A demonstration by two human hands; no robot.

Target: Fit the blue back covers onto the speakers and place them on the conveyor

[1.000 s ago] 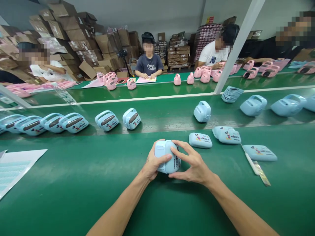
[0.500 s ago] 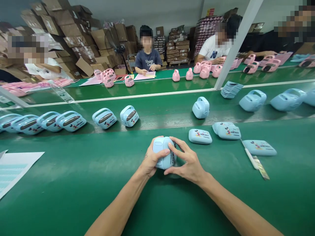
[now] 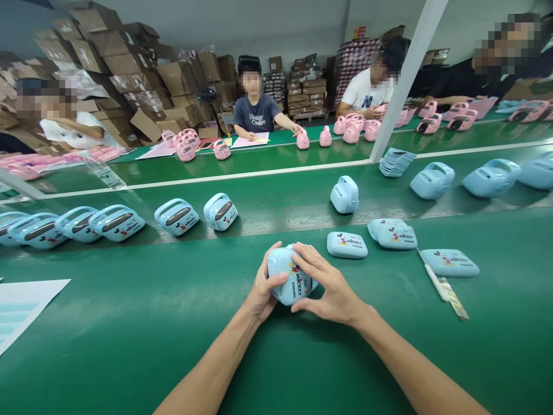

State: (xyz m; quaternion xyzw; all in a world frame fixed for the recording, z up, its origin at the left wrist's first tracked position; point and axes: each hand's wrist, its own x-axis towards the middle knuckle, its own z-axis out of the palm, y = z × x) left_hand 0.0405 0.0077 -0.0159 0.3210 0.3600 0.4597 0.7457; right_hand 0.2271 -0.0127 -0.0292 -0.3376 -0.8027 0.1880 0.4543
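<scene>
We hold a blue case (image 3: 288, 280) between both hands, low over the green belt (image 3: 129, 323) and straight ahead of us. Our left hand (image 3: 264, 288) wraps its left end, thumb across the front, while our right hand (image 3: 327, 285) closes over the top and right side, fingers (image 3: 307, 260) spread along the upper edge. Both hands are clamped on it from opposite sides, which seems to keep the printed face turned up toward us and the shell steady.

Just right of the grip and a little farther away lie three loose blue lids (image 3: 347, 244), printed sides up, within easy reach of the right hand. Beyond them to the right rests a thin tool (image 3: 433, 280), with a strip lying beside it. Past the grip, a row of finished blue cases (image 3: 176, 216) stands along the far belt to the left, and one more case (image 3: 344, 194) sits to the right. A white sheet (image 3: 21, 305) lies far left. Across the belts, other people work on pink cases (image 3: 302, 139). Nothing lies between our hands and the lids.
</scene>
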